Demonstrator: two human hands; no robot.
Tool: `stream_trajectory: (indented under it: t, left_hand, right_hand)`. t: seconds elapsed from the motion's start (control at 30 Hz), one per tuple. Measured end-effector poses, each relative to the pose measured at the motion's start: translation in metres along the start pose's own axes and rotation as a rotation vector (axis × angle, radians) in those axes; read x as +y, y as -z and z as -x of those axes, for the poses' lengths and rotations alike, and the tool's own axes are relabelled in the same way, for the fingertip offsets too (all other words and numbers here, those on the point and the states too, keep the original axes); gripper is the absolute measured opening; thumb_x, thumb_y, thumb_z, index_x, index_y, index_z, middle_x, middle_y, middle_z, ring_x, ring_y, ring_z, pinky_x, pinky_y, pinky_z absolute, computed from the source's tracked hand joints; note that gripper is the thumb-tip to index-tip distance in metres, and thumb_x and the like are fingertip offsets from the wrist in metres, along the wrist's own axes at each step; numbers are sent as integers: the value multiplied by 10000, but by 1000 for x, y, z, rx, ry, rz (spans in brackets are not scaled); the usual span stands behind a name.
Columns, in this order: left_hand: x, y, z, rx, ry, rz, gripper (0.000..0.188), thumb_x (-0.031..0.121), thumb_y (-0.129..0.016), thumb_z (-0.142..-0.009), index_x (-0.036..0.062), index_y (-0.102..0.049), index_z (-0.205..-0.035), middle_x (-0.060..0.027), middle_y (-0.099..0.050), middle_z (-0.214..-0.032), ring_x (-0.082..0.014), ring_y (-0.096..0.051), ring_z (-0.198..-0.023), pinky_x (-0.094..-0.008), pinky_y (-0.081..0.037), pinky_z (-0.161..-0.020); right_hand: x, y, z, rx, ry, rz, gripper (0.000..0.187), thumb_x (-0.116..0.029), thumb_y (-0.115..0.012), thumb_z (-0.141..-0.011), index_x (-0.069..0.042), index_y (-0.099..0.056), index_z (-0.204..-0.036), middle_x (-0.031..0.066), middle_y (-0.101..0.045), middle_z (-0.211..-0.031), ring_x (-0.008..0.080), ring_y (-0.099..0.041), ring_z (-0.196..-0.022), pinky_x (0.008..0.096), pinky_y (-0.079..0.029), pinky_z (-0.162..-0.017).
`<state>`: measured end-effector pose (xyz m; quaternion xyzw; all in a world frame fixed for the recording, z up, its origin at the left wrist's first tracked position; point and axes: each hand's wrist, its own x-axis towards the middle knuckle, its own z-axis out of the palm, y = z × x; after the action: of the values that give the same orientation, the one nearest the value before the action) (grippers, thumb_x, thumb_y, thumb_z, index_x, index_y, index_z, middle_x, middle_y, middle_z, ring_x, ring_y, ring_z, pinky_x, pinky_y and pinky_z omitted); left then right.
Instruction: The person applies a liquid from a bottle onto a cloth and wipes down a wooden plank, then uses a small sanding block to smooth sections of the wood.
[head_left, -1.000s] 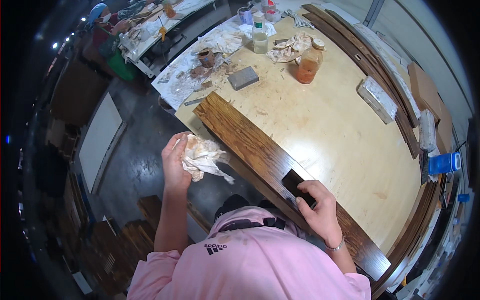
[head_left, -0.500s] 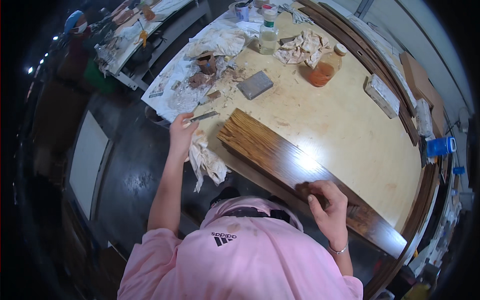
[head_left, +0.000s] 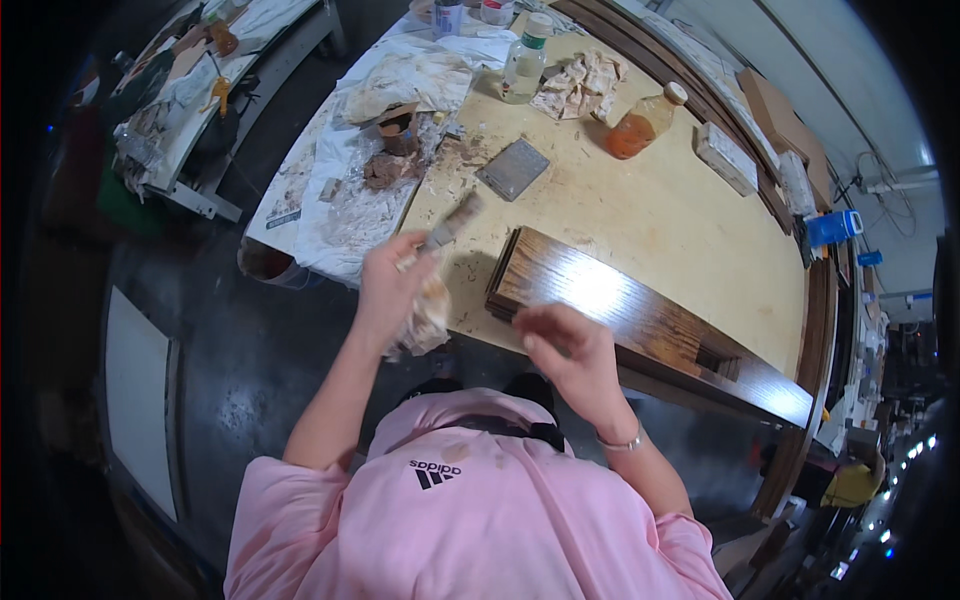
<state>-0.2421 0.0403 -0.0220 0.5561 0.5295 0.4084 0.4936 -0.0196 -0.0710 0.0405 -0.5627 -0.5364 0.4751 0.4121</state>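
My left hand [head_left: 393, 290] grips a narrow, flat scraper [head_left: 445, 230] at the table's near-left edge; its raised end looks brown and is blurred by motion. A stained rag [head_left: 425, 318] hangs over the edge just behind that hand. My right hand [head_left: 572, 352] hovers at the near-left end of a glossy dark-stained wooden beam [head_left: 640, 315]. Its thumb and bent fingers are apart, with nothing visible between them. A rectangular slot [head_left: 716, 362] shows towards the beam's right end. Beyond the beam lies a grey rectangular block [head_left: 514, 169].
Brown lumps [head_left: 392, 170] and a torn brown can [head_left: 399, 130] sit on stained plastic sheeting at the left. Farther back stand a clear bottle [head_left: 524, 65] and an orange-liquid bottle [head_left: 640, 125] beside crumpled cloth [head_left: 582, 85]. Long brown boards [head_left: 665, 80] line the far side.
My left hand has moved right and tilted the scraper upward. My right hand has gone left along the beam to its near-left end. The view has shifted.
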Motion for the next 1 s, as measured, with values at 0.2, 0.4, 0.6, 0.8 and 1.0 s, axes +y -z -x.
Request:
stream_trajectory:
  t: [0.2,0.4,0.6,0.8,1.0]
  left_hand:
    - [29,-32,54,-372,151,579,257,50,-658,-923,-34,-656,-1166,-1,-659,-937,-51,-584,-861,-199,-463,-746]
    - [24,-34,63,-472,189,376,369,65,-682,-910,-23,-618,-1263,26,-603,-781,-29,-552,-723,-222,-468,-656]
    - [13,-53,78,-543,-402,-385,782,224,-725,-837,17,-366,-1500,-145,-627,-660,-341,-637,-584,-408,-523,-593]
    - [5,-57,79,-616,-473,-533,867,259,-714,-828,-14,-277,-1525,-190,-663,-743,-378,-653,-599,-465,-531,-583]
    - [-9,-58,78,-498,-579,-458,884,256,-721,-827,-13,-261,-1532,-159,-646,-683,-358,-643,-552,-471,-508,-508]
  right_hand:
    - [-3,-31,-22,200,-34,-398,270,-23,-677,-895,22,-655,-1161,55,-688,-1049,127,-640,-971,274,-509,-865]
    - [6,4,-21,426,-49,-601,249,-67,-624,-919,50,-657,-1136,62,-699,-1021,122,-638,-881,271,-497,-831]
    - [-13,45,-37,399,128,209,275,53,-555,-889,77,-643,-1148,54,-644,-1039,145,-614,-856,272,-500,-766]
    - [-24,25,-62,139,373,685,362,72,-649,-676,-35,-717,-1015,93,-609,-919,248,-589,-812,342,-510,-719]
    - [-20,10,-82,-178,630,926,298,22,-654,-628,-87,-730,-895,48,-594,-861,266,-558,-803,382,-490,-699]
